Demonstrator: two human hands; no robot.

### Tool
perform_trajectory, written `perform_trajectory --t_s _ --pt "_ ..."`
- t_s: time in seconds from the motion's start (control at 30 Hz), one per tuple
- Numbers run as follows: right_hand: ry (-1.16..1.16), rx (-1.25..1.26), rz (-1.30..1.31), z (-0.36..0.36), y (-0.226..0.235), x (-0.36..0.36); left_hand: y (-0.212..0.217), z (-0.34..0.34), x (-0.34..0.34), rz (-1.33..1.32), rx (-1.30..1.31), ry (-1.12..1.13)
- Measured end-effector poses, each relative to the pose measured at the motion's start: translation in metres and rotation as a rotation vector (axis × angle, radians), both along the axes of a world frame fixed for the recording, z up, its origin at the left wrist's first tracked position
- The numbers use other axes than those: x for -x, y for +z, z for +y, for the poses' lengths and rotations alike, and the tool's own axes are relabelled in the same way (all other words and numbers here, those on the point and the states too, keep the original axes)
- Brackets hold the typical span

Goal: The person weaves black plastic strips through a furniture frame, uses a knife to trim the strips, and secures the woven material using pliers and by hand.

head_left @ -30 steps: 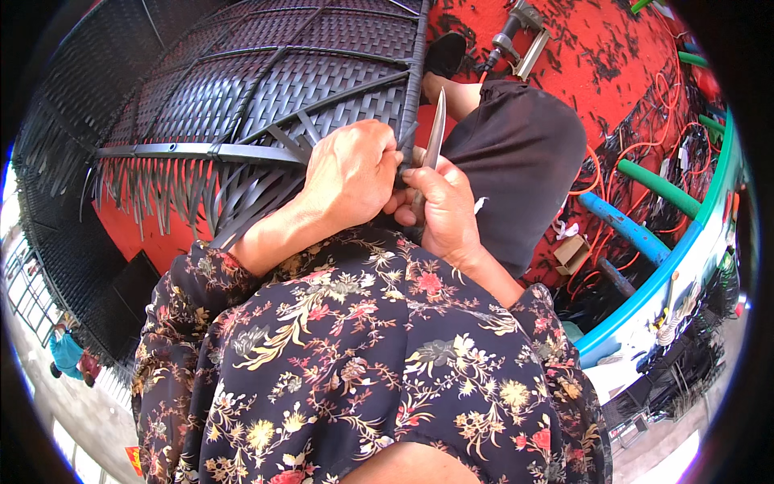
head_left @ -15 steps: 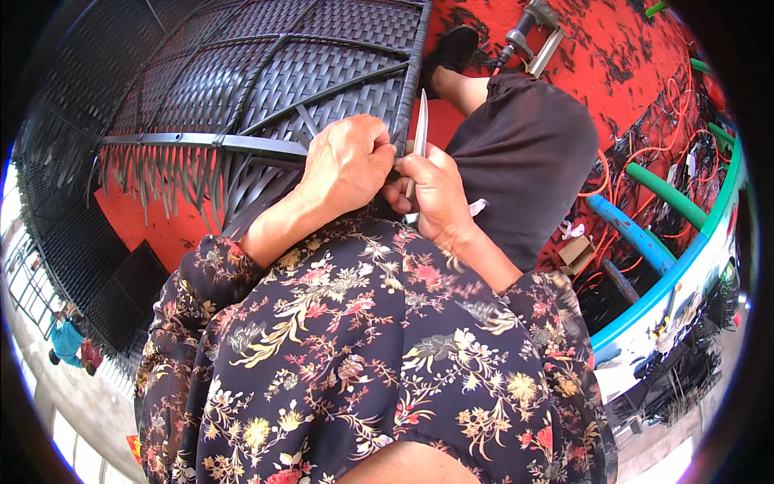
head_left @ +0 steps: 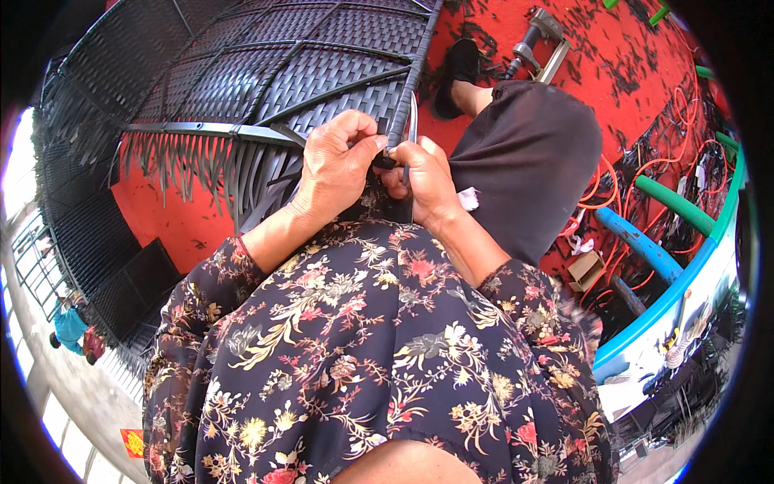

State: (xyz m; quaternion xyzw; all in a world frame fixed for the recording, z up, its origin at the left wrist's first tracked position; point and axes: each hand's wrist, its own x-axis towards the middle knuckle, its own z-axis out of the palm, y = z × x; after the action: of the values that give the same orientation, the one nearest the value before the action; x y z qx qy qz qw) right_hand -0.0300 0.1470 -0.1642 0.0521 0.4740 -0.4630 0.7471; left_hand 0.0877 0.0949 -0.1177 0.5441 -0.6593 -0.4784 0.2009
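Note:
A black woven wicker panel on a metal frame leans in front of me, its wrapped edge running down to my hands. At the lower end of that edge, my left hand pinches a black plastic strip. Close beside it, my right hand is closed with its thumb and finger at the same strip. A slim metal blade stands up from my right hand along the panel's edge; its handle is hidden in the palm. Loose strip ends hang in a fringe below the frame bar.
A pneumatic nail gun lies on the red floor, among scattered black scraps. Orange hoses and a small cardboard box are to the right, near a blue-green rail. Far left is another person.
My hands have drawn closer together on the strip. The blade in my right hand has shifted behind the fingers and lies nearer the panel's edge. The view has shifted slightly.

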Motion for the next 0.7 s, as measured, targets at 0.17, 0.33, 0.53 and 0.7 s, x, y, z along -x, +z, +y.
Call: perform_trajectory --t_s 0.17,0.33,0.53,0.7 --pt "0.006 0.05 -0.103 -0.002 -0.012 -0.001 -0.012 0.002 0.001 -0.045 0.099 0.066" --pt "-0.024 0.035 -0.119 -0.005 -0.013 -0.015 -0.014 0.001 -0.018 -0.211 0.35 -0.076" --pt "-0.068 0.016 -0.121 -0.005 -0.014 -0.022 -0.008 0.009 -0.018 -0.187 0.299 0.055" --pt "-0.035 0.029 -0.085 -0.005 -0.009 -0.022 -0.006 0.007 -0.023 -0.061 0.197 0.055"
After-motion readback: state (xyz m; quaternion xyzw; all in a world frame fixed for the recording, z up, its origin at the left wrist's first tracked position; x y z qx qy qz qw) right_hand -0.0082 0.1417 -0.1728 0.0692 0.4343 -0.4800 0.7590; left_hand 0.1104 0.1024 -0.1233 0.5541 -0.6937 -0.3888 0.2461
